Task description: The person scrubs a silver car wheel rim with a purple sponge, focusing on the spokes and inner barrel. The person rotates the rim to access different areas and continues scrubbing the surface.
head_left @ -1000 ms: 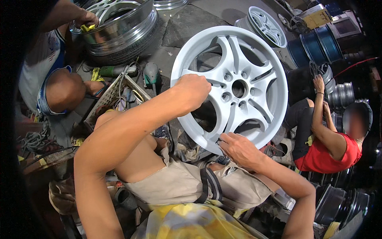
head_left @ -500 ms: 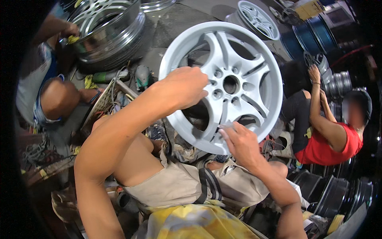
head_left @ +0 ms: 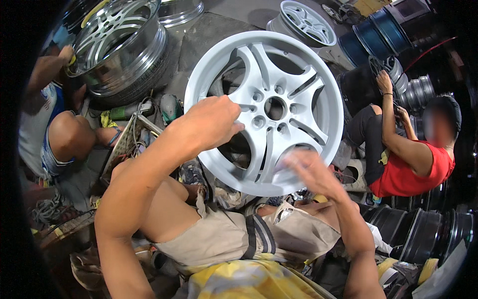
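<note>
A light grey car wheel rim [head_left: 273, 84] with paired spokes and a round centre hole stands tilted in front of me, above my knees. My left hand [head_left: 216, 119] is closed on its left spoke, with the fingertips hidden behind and under the hand. Over the lower right spoke and opening is my right hand [head_left: 313, 172], its fingers smeared by motion. A pale greyish patch shows at those fingertips, too blurred to name.
A shiny multi-spoke wheel [head_left: 129, 55] lies at the far left beside a person [head_left: 69, 129]. Another grey rim [head_left: 308, 22] stands behind mine. At the right sits a person in a red top [head_left: 413, 169], near black rims [head_left: 418, 234]. A crate of cords [head_left: 132, 139] is at left.
The wheel rim and most of the scene have shifted left in view. My right hand has moved right across the rim, off the lower spoke. My left hand keeps its place on the left spoke.
</note>
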Motion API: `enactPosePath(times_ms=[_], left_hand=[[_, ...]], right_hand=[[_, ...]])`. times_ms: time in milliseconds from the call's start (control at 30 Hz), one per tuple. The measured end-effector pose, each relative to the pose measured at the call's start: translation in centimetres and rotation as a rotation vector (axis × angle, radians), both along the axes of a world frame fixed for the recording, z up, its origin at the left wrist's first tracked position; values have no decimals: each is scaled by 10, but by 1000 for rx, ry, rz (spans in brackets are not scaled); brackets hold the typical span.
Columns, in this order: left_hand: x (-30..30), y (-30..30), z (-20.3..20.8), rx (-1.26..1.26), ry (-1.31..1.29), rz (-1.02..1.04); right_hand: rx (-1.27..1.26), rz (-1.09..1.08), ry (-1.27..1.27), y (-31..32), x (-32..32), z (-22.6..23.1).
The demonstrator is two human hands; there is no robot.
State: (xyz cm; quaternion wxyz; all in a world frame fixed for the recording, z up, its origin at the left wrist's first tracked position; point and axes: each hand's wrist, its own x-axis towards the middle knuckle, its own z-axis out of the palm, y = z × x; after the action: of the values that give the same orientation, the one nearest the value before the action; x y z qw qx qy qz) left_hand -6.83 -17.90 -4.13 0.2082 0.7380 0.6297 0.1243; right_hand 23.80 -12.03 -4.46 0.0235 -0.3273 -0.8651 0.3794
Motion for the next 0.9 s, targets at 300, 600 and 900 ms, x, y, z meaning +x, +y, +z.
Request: enactPosePath(times_ms=[300,600,900], left_hand=[[2,12,20,-63,-39,37],[-8,15,25,-109,-28,80],[-23,22,21,-66,-48,130]], right_hand=[[725,192,-100,49,-15,-47],[797,365,-238,58,-5,-28],[830,378,-227,63,-22,-48]])
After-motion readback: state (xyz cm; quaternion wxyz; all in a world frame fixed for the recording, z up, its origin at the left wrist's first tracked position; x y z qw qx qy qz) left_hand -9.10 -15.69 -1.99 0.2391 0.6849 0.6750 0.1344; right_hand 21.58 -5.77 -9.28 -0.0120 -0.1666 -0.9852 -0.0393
